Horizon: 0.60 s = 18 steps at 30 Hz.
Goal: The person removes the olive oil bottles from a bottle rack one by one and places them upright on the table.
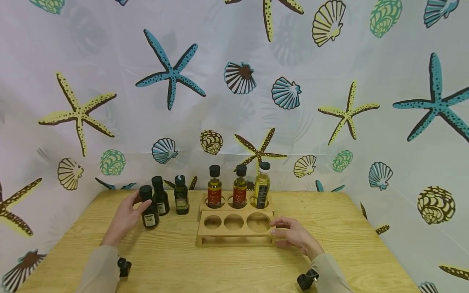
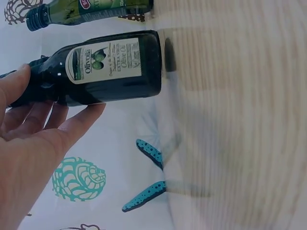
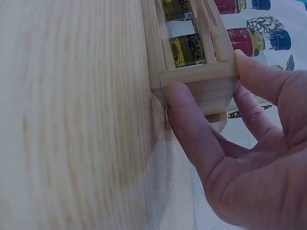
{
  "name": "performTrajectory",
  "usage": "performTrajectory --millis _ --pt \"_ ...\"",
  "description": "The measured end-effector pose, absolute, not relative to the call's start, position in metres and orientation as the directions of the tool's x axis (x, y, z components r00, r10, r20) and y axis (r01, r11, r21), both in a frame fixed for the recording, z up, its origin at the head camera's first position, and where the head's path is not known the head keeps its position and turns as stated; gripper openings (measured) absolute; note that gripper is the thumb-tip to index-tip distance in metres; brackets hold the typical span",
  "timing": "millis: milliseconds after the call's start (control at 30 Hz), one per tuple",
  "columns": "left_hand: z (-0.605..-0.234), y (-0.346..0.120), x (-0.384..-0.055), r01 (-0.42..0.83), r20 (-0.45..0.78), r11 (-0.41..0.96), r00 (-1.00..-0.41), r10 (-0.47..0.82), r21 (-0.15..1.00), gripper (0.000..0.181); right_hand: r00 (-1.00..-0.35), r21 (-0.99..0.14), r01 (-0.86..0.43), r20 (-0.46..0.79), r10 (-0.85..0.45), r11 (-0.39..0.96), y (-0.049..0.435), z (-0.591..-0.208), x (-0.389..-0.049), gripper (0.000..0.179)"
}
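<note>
My left hand (image 1: pixel 126 213) holds a dark olive oil bottle (image 1: pixel 150 215) near its neck, thumb on one side and fingers on the other. Its cream label (image 2: pixel 106 60) shows green olives, and the base is close to the tabletop. At the right end of a two-step wooden bottle rack (image 1: pixel 234 215), my right hand (image 1: pixel 294 237) grips the end panel, its thumb at the upper edge and a finger lower down. The rack's front step has three round holes. Two red-label oil bottles (image 1: pixel 214 195) and a yellow oil bottle (image 1: pixel 262 191) stand in its back row.
Behind the held bottle stand another dark bottle (image 1: pixel 161 199) and a green-glass bottle (image 1: pixel 181 199), left of the rack. The wooden table (image 1: pixel 176 264) meets a hanging sheet (image 1: pixel 234 118) printed with starfish and shells at its back and sides.
</note>
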<state>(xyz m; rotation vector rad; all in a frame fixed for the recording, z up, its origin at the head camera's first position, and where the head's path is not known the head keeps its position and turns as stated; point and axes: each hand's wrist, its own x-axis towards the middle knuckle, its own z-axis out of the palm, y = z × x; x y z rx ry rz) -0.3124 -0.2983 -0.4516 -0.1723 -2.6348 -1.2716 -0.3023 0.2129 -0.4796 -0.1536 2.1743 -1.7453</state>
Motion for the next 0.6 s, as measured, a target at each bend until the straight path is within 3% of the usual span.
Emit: performTrajectory --millis 200,600 --pt "-0.457 -0.305 -0.315 0.150 0.208 0.634 -0.978 -0.018 0.759 0.077 -0.937 -0.963 0.126 -0.194 -0.290 0.237 0.213 -0.480 -0.302 0.041" --pt "-0.464 -0.317 -0.334 0.195 0.309 0.604 -0.947 -0.090 0.773 0.067 -0.926 -0.963 0.135 -0.206 -0.318 0.233 0.214 -0.479 -0.302 0.047"
